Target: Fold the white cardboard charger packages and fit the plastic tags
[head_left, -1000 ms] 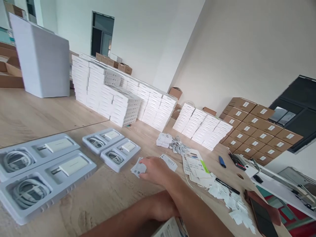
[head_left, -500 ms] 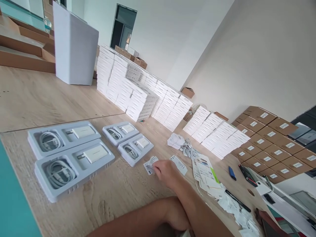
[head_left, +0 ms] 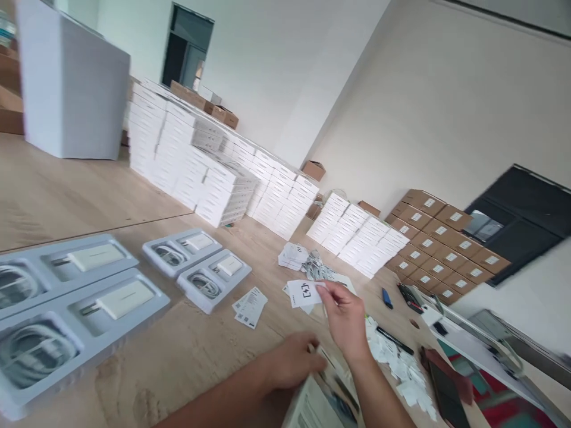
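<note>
My right hand [head_left: 345,315] pinches a white card [head_left: 303,292] with a black square symbol by its edge, above the table. Lower down, my left hand [head_left: 297,359] grips the upper edge of a printed box [head_left: 323,401], which the bottom of the view cuts off. Two printed cards [head_left: 251,307] overlap on the wood to the left of the held card. Further left lie trays with coiled cables and plugs, among them a small tray [head_left: 214,278] and a larger tray [head_left: 111,315].
Stacks of white boxes [head_left: 223,190] line the table's back. A card pile [head_left: 293,255] and a cable bundle [head_left: 316,266] sit beyond my right hand. A black pen [head_left: 395,340], a blue object [head_left: 386,298] and crumpled white scraps [head_left: 404,371] are at right. Brown cartons [head_left: 439,241] stand behind.
My right hand has lifted away from the cards on the table and now holds a card with a symbol. The printed box in my left hand has come into view. The camera has turned right.
</note>
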`<state>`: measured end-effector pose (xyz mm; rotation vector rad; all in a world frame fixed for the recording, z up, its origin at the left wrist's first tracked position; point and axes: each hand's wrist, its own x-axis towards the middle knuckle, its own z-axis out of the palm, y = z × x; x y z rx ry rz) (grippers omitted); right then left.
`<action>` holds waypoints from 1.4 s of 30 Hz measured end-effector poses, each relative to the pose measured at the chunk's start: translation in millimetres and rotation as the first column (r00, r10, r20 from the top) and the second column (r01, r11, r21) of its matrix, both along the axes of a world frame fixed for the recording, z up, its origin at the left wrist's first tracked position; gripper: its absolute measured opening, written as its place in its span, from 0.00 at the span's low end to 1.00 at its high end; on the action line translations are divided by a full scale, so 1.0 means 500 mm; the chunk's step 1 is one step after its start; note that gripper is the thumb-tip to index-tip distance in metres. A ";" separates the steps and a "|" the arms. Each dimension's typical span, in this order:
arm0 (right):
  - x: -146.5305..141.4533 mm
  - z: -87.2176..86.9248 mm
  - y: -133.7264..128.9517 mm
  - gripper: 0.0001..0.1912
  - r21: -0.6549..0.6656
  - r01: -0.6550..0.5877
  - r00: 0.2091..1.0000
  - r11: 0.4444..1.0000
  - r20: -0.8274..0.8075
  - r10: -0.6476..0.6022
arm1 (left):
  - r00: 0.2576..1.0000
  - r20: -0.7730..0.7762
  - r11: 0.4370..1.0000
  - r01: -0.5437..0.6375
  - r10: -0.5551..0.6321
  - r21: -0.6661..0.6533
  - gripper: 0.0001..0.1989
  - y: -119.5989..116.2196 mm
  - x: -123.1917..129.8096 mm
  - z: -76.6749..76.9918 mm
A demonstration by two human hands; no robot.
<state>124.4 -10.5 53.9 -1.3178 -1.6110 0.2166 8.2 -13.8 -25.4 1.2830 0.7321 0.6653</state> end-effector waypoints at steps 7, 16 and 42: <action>0.181 0.051 -0.226 0.08 0.329 0.427 0.903 0.842 -0.099 -0.419 | 0.957 0.129 0.938 -0.217 0.259 -0.270 0.15 0.060 -0.002 0.010; 0.150 0.039 -0.324 0.22 0.097 -0.070 0.774 0.993 0.633 -0.008 | 0.971 0.128 0.890 -0.126 0.200 -0.438 0.12 0.047 -0.001 0.033; 0.362 -0.121 -0.600 0.33 -0.627 0.580 0.811 0.520 0.383 -0.442 | 0.969 0.220 0.905 -0.011 0.115 -0.425 0.22 0.040 0.008 0.067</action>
